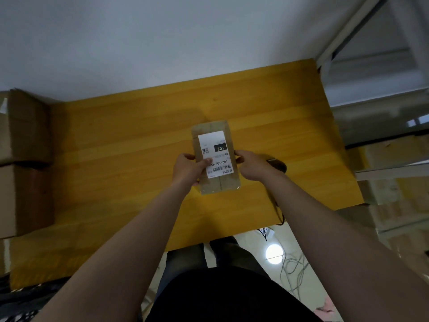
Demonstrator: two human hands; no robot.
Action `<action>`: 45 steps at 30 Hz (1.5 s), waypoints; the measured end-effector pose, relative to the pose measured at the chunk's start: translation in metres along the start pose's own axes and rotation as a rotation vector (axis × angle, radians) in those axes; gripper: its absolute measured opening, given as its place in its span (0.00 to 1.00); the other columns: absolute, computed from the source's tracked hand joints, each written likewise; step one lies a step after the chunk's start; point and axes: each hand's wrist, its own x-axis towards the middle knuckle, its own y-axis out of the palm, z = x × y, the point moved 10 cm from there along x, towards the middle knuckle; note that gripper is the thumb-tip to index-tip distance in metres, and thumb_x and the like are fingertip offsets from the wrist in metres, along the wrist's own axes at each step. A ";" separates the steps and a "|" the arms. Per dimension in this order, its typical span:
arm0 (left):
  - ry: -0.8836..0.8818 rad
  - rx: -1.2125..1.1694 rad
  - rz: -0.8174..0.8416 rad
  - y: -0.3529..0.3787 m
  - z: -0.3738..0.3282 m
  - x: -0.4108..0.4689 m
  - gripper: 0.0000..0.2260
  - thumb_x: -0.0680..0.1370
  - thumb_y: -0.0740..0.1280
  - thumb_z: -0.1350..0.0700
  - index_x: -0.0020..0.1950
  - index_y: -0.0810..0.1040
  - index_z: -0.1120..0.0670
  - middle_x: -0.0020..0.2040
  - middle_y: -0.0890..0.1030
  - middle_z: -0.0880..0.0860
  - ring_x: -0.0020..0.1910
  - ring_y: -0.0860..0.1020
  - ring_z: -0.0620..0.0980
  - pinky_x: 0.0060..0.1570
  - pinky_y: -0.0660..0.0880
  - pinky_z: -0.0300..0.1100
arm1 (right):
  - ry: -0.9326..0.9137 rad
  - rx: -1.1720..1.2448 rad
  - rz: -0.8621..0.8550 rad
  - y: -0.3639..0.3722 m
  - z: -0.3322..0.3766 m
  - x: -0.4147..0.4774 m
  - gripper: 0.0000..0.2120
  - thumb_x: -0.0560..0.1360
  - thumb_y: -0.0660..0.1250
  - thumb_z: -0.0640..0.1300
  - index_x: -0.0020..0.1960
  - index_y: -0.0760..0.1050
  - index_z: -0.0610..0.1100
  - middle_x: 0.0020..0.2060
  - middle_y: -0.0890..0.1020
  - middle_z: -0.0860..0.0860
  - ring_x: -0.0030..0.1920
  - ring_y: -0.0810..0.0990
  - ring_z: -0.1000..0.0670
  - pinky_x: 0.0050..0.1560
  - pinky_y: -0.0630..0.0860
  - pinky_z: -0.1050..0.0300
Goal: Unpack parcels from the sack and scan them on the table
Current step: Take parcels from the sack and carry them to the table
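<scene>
1. Head view: a yellow wooden table (116, 159) spreads under and around both hands, and the grip sits over its middle part, toward the right.
2. Two brown cardboard boxes (25, 198) stand stacked well to the left of the grip, at the table's left edge.
3. A flat brown parcel (217, 182) lies lengthwise between the two hands, its far end pointing away from the person and its labelled face up. Whether it rests on the table or is lifted just off it cannot be told.
4. The left hand (188, 168) grips the parcel's left long edge. Its fingers curl round the side and its thumb is pressed flat on the top face.
5. The right hand (251, 165) holds the opposite long edge, its fingertips pinching the parcel's right side about midway along.
6. A white label (212, 145) covers most of the parcel's top face between the two grips. It shows a black block reading "102", a small square code, a barcode and a printed line starting "102-102", partly covered by the left thumb.
7. A dark scanner (277, 165) lies on the table just right of the right wrist, mostly hidden behind it.
8. A thin dark cable (278, 212) runs from there under the right forearm to the table's near edge.
</scene>
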 end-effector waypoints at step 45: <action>0.045 -0.064 0.157 -0.085 0.051 -0.122 0.05 0.82 0.67 0.58 0.54 0.82 0.51 0.56 0.84 0.53 0.51 0.85 0.54 0.53 0.81 0.55 | 0.180 0.252 -0.220 0.006 0.040 -0.172 0.12 0.76 0.69 0.46 0.57 0.78 0.41 0.39 0.81 0.43 0.25 0.82 0.44 0.28 0.76 0.55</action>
